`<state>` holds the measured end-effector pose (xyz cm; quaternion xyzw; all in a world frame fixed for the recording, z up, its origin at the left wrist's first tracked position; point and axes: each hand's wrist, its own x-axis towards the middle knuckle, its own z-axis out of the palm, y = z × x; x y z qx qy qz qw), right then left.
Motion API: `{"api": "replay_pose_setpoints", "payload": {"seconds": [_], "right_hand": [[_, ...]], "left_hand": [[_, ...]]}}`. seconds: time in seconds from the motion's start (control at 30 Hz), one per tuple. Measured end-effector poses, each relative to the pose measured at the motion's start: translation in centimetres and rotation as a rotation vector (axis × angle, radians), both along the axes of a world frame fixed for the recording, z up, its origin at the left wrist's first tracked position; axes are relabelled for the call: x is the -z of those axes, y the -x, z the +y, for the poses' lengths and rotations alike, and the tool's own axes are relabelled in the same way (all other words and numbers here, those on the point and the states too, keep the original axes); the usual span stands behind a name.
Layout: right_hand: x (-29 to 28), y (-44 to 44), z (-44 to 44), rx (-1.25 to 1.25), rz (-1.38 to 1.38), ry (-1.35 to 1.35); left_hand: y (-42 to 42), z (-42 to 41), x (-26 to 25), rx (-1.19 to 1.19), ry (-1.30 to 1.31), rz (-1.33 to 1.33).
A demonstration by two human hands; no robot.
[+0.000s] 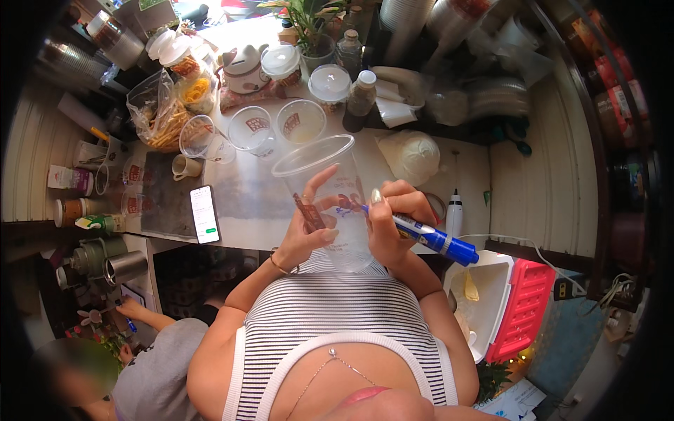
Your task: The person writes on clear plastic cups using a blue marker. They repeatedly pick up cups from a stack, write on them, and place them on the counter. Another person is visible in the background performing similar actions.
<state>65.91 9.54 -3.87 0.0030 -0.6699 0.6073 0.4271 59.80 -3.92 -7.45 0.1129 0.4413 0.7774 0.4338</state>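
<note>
A clear plastic cup with a printed logo is tilted in front of my chest. My left hand grips it from the left side, fingers wrapped behind and thumb on the near wall. In my right hand is a blue marker pen, its tip at the cup wall beside small blue handwritten marks. Behind the held cup, two more clear printed cups stand on the counter, and another clear cup is to their left. A smartphone with a lit screen lies on the counter to the left.
A bag of fried sticks, lidded tubs, a dark bottle and a white filled bag line the back. A handheld frother is at right, above an open cooler. Another person is at lower left.
</note>
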Motion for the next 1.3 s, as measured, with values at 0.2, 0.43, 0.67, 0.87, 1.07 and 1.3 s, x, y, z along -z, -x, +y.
{"api": "replay_pose_setpoints", "payload": {"seconds": [0.2, 0.43, 0.67, 0.87, 1.07, 1.3], "right_hand": [[0.4, -0.6, 0.1, -0.128, 0.107, 0.062], [-1.9, -1.0, -0.4, -0.100, -0.135, -0.234], [-1.7, -1.6, -0.4, -0.098, -0.188, -0.239], [-1.5, -1.4, -0.6, -0.050, -0.165, -0.247], [-1.7, -0.7, -0.5, -0.009, -0.124, -0.253], [-0.6, -0.7, -0.3, -0.017, -0.061, -0.195]], "left_hand": [[-0.1, 0.0, 0.1, -0.030, -0.027, -0.051], [0.3, -0.1, 1.2, -0.002, -0.101, 0.036], [0.4, -0.4, -0.4, 0.010, -0.016, 0.056], [0.5, -0.4, -0.1, -0.002, -0.027, 0.067], [0.5, -0.2, 0.1, -0.019, -0.042, 0.059], [0.6, -0.3, -0.1, -0.020, -0.040, 0.048]]}}
